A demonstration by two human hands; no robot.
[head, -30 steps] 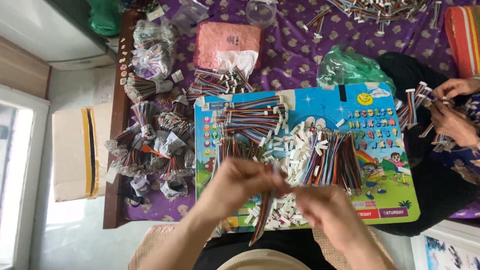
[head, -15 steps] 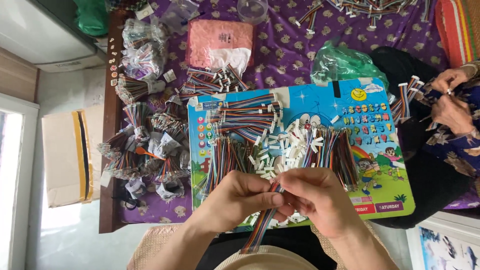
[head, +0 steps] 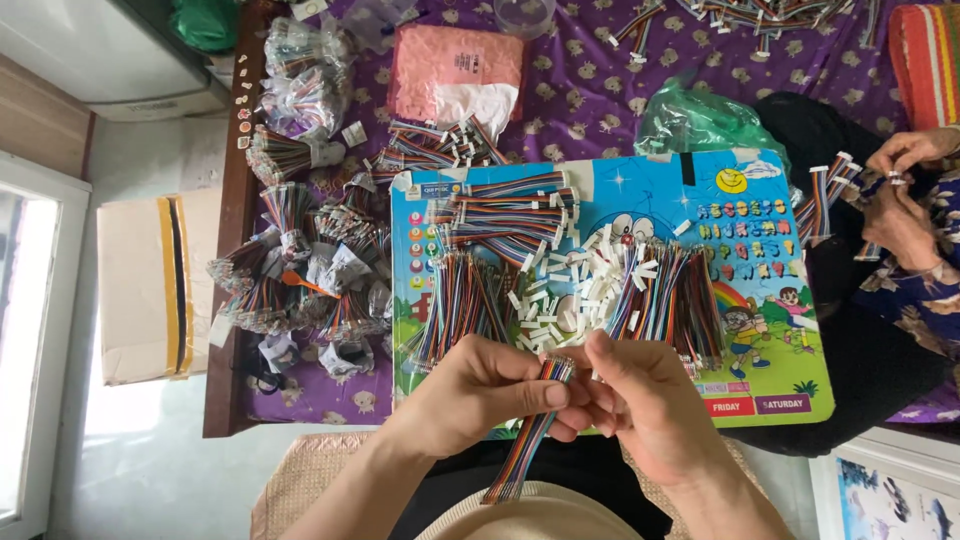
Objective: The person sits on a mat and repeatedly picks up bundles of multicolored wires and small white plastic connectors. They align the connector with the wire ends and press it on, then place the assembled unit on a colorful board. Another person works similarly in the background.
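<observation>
Holding a rainbow ribbon cable [head: 528, 440] above a colourful children's play mat [head: 770, 290], 2 bare hands are seen from above. The left hand [head: 490, 385] is closed around the cable just below its top end, while the right hand [head: 640, 400] pinches something small at that end; what it is cannot be told. Loose white connector housings [head: 570, 290] lie just beyond. A steady grip close to the wire tips would likely help alignment.

A flat, multicoloured ribbon cable [head: 525, 440] is held slanted, its upper end of separated wire tips pinched between both hands above the colourful board's near edge, its lower end hanging free toward the lap.
</observation>
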